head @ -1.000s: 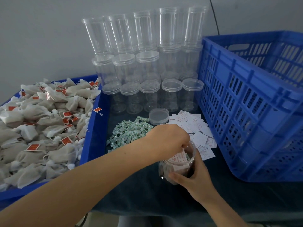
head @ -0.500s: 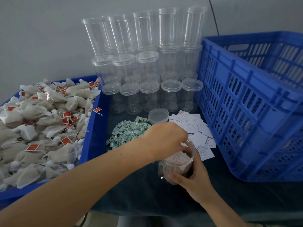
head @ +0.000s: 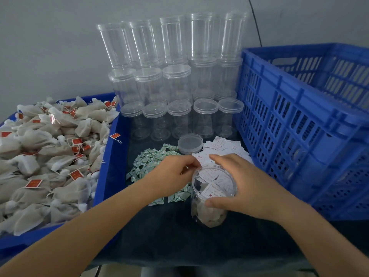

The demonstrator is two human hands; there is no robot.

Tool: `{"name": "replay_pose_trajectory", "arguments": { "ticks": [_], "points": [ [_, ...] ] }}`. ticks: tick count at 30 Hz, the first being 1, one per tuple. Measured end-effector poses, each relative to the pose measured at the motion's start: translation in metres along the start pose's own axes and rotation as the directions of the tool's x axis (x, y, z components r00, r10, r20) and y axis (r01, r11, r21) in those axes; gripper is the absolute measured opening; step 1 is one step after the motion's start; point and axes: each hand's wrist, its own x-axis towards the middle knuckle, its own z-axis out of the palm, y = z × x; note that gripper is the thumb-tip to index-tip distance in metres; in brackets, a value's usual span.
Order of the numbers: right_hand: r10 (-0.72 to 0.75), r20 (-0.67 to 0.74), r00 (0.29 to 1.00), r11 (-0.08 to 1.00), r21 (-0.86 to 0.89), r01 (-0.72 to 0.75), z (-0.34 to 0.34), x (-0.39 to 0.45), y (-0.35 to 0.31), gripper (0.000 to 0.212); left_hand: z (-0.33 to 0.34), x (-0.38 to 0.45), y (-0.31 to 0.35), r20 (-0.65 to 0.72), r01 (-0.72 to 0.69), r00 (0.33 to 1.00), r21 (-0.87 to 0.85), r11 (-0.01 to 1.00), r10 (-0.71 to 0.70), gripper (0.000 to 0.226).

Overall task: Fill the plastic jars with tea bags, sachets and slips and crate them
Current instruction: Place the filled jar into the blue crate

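The open jar (head: 212, 193) stands near the counter's front edge, tea bags at the bottom and white slips on top. The right hand (head: 244, 188) wraps it, thumb on the near wall, fingers curled round the far rim. The left hand (head: 175, 172) hovers over the green sachets (head: 148, 163), fingers curled at the jar's rim; whether they pinch anything I cannot tell. The blue crate (head: 303, 124) fills the right edge.

Glossy clear jar (head: 209, 208), seemingly plastic
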Motion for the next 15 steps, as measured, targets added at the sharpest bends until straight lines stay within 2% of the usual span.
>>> {"name": "replay_pose_trajectory", "arguments": {
  "ticks": [3,6,12,15],
  "points": [
    [0.045,0.169,0.985,0.948,-0.317,0.011,-0.022,0.013,-0.018,0.108,0.004,0.001,-0.004,0.033,0.080,0.997,-0.177,0.981,-0.075,0.018],
    [0.056,0.255,0.965,0.876,-0.476,0.074,-0.030,0.025,-0.036,0.097,0.008,0.001,-0.005,0.045,0.111,0.994,-0.241,0.964,-0.103,0.019],
    [0.080,0.358,0.930,0.836,-0.532,0.133,-0.045,0.039,-0.060,0.074,0.017,-0.006,-0.008,0.011,0.125,0.991,-0.396,0.910,-0.132,0.018],
    [0.078,0.341,0.937,0.865,-0.491,0.107,-0.080,0.037,-0.071,0.078,0.022,-0.008,-0.011,0.022,0.103,0.994,-0.450,0.887,-0.104,0.013]
  ]
}}
